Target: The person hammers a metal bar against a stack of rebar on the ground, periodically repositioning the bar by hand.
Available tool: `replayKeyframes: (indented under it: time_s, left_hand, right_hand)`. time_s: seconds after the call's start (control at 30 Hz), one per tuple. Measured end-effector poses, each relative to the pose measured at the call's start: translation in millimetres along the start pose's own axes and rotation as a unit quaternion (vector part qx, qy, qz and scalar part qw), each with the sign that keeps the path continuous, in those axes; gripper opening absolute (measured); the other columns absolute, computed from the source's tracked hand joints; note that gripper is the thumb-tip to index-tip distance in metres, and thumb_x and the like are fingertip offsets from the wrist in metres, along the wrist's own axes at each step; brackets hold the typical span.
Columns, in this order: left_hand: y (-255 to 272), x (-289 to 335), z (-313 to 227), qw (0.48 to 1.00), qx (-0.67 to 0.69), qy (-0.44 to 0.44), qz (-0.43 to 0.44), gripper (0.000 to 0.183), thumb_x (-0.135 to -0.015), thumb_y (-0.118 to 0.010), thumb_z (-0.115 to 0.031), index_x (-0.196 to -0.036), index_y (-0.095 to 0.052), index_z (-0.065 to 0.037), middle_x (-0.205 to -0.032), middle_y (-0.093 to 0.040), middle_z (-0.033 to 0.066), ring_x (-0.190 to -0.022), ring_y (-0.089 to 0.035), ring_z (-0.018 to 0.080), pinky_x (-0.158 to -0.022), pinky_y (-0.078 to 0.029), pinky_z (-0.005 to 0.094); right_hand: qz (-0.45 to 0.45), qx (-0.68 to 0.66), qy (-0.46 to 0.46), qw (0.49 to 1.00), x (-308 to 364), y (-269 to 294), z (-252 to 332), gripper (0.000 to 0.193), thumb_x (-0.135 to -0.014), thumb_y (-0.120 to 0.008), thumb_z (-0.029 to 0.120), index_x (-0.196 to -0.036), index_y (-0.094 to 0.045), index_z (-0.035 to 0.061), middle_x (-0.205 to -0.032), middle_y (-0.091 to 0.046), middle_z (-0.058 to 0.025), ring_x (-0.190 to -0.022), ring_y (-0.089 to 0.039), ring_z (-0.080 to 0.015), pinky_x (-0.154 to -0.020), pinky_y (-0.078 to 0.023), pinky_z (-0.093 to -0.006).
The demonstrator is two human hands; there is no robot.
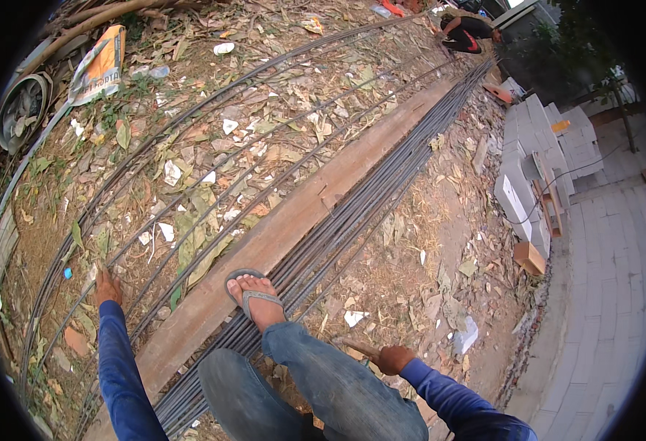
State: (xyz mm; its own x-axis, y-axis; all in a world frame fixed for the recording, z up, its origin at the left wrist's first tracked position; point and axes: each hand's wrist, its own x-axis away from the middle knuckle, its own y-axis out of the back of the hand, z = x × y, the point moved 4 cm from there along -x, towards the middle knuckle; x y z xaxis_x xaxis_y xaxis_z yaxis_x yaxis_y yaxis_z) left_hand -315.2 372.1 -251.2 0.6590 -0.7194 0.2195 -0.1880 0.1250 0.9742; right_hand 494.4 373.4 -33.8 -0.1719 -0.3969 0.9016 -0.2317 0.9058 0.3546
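My left hand (107, 287) reaches down at the left, its fingers on a long thin steel rod (150, 228) and seemingly closed round it; the finer grip is too small to see. In my right hand (395, 360) is a wooden handle (358, 348), gripped near my right knee; whether it bears a tool head cannot be made out. Between my hands, my sandalled foot (258, 295) presses on a long brown plank or beam (293, 228) and the edge of a bundle of dark steel rods (367, 202) lying along it.
More bent rods (190, 110) curve across leaf-strewn ground at the left. A torn orange and white sack (102, 66) lies by a round bucket (23, 110). Grey blocks (532, 140) are stacked beside a paved strip (594, 294) at the right. Another person (466, 33) crouches at the far end.
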Motion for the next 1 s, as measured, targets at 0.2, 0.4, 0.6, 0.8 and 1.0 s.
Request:
replayKeyframes:
  time_s: [0.2,0.4,0.6,0.8,1.0]
  left_hand:
    - [40,-2,-49,0.990,-0.123,0.037,0.060,0.058,-0.092,-0.068,-0.038,-0.141,-0.049,-0.013,-0.144,-0.049,0.0131,-0.129,-0.050,0.0339,-0.109,-0.041,0.0529]
    - [37,-21,1,0.996,-0.078,-0.039,-0.029,0.034,-0.095,-0.065,-0.034,-0.113,-0.055,-0.007,-0.117,-0.060,0.0178,-0.106,-0.060,0.0395,-0.088,-0.049,0.0512]
    - [105,48,-28,0.979,0.038,-0.174,-0.097,0.026,-0.097,-0.063,-0.026,-0.097,-0.050,-0.004,-0.078,-0.060,0.0240,-0.075,-0.060,0.0459,-0.065,-0.045,0.0536]
    - [250,205,-59,0.957,0.102,-0.217,-0.165,0.032,-0.093,-0.065,-0.023,-0.076,-0.053,0.000,-0.071,-0.052,0.0215,-0.066,-0.052,0.0431,-0.062,-0.041,0.0490]
    - [317,364,-90,0.940,0.181,-0.253,-0.138,0.029,-0.089,-0.070,-0.023,-0.073,-0.057,-0.002,-0.065,-0.053,0.0179,-0.059,-0.054,0.0391,-0.056,-0.040,0.0459]
  right_hand:
    - [0.017,-0.024,-0.022,0.999,5,-8,1,0.065,-0.098,-0.045,0.061,-0.114,-0.071,0.0044,-0.112,-0.072,-0.0208,-0.107,-0.069,-0.0388,-0.091,-0.052,-0.0510]
    - [0.003,-0.020,0.001,1.000,7,-5,15,0.062,-0.098,-0.046,0.060,-0.114,-0.071,0.0056,-0.113,-0.071,-0.0204,-0.107,-0.069,-0.0380,-0.091,-0.053,-0.0495]
    - [-0.014,-0.038,-0.013,0.999,4,-20,1,0.061,-0.098,-0.045,0.059,-0.110,-0.071,0.0054,-0.113,-0.071,-0.0214,-0.109,-0.067,-0.0400,-0.092,-0.052,-0.0522]
    - [-0.043,-0.029,-0.021,0.998,23,-23,7,0.060,-0.098,-0.045,0.057,-0.117,-0.071,0.0060,-0.120,-0.070,-0.0175,-0.115,-0.065,-0.0362,-0.097,-0.050,-0.0471]
    - [-0.082,-0.067,0.016,0.994,20,-58,6,0.059,-0.098,-0.046,0.055,-0.120,-0.070,0.0062,-0.124,-0.069,-0.0172,-0.117,-0.065,-0.0325,-0.098,-0.050,-0.0451]
